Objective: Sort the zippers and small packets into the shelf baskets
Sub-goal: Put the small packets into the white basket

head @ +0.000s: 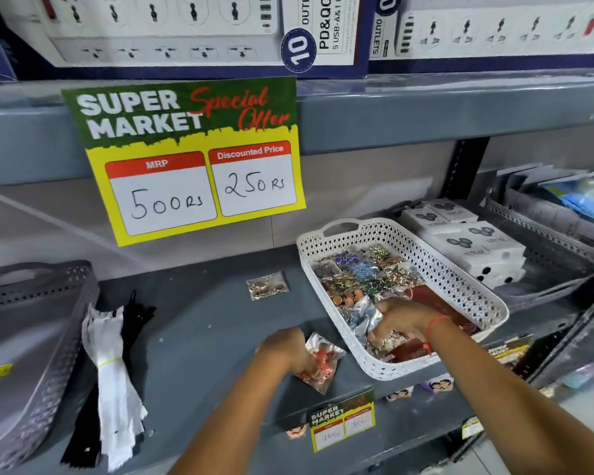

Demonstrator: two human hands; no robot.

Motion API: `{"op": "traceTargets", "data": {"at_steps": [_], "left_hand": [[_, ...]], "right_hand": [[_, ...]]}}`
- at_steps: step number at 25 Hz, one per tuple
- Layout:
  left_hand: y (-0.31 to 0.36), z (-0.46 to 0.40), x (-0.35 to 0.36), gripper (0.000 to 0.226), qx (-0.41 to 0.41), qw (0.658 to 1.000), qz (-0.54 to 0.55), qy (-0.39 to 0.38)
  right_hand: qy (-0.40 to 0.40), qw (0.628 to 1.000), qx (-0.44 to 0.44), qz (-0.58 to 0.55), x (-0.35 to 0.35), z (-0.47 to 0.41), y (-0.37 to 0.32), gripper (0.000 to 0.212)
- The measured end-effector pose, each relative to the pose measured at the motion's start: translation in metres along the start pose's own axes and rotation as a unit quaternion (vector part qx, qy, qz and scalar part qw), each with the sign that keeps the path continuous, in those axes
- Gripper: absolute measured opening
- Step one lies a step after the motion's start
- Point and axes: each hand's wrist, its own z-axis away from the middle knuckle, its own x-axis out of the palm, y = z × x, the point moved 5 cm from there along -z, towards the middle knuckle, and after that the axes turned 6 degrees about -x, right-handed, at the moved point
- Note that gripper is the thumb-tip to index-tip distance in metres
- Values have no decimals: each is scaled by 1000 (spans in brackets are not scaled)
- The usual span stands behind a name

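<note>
Grey metal shelf holds everything. Grey perforated basket sits at far left, contents not visible from here. White perforated basket sits right of centre, already full of clear packets of coloured beads or buttons. White zipper bundle lies on the shelf just beside the grey basket, over a black zipper bundle; both have long axes running front to back, near ends toward the shelf edge. Neither hand is near them.

Right hand is inside the white basket at its front end, fingers curled down into the packets; cannot tell if it grips one. Left hand rests on the shelf just left of that basket, fingers closed on a clear packet of red pieces, which tilts with its long axis slanting toward the basket. Basket lies directly right of it, so probably a short move over the rim. One more small packet of gold pieces lies flat further back, apart from both hands, left hand nearer.
</note>
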Motion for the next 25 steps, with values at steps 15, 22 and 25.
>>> {"op": "traceTargets", "data": {"at_steps": [15, 22, 25], "left_hand": [[-22, 20, -59, 28, 54, 858, 505, -75], [-12, -6, -60, 27, 19, 791, 611, 5], [-34, -28, -55, 31, -47, 779, 621, 76]], "right_hand": [[-50, 954, -215, -202, 18, 31, -89, 10], [70, 935, -99, -332, -48, -2, -22, 15], [151, 929, -2, -337, -89, -19, 35, 12]]}}
